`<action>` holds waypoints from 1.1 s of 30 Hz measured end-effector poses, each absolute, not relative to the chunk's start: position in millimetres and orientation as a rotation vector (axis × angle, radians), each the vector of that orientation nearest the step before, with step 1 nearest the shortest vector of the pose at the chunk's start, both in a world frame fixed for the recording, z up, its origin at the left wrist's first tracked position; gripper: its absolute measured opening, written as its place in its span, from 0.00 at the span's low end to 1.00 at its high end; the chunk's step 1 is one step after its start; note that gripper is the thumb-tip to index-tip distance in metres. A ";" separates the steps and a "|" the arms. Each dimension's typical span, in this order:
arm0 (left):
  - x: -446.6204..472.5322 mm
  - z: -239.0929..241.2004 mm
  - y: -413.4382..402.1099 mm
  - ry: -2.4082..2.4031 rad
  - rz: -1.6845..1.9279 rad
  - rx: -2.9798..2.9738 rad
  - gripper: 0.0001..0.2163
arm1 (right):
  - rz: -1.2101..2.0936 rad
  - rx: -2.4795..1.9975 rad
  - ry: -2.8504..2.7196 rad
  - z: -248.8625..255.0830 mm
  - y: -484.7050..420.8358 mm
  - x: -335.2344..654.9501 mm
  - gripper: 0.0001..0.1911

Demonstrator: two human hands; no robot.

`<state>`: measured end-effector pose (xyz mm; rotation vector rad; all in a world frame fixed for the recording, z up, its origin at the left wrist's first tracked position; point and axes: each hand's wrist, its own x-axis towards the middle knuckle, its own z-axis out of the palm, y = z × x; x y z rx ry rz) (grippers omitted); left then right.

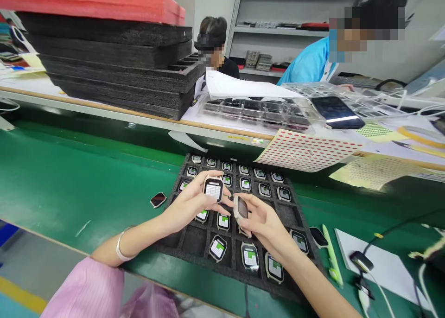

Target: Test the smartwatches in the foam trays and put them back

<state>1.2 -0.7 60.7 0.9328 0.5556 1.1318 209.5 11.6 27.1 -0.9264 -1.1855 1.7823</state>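
My left hand (189, 204) is closed on a smartwatch case (213, 189) without a strap, its lit screen showing a white grid. In my right hand (259, 218) is a second strapless smartwatch (241, 208), tilted, its screen dark. Both hands are over a black foam tray (194, 240) with square compartments. Many compartments hold similar watches, such as one watch (218, 248) with a green and white screen; a few compartments are bare. A lone smartwatch (158, 200) with a dark screen lies on the green bench left of the tray.
Right of the tray are a dark watch (319, 237), a green pen (333, 257), a white pad (378, 262) and cables. On the shelf stand stacked black foam trays (121, 67) under red foam (93, 5), clear plastic trays (257, 111) and a phone (337, 111). Two people are behind.
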 end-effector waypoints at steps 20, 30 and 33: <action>5.0 51.4 -14.3 0.595 1.126 1.052 0.18 | 1.407 -1.059 -1.415 35.8 -5.9 213.1 0.16; 6.9 53.7 -19.3 0.587 1.079 1.041 0.20 | 1.385 -0.932 -1.457 52.0 -21.4 221.9 0.16; 8.4 53.9 -20.0 0.569 1.060 1.046 0.18 | 1.357 -0.957 -1.426 55.3 -22.1 221.7 0.13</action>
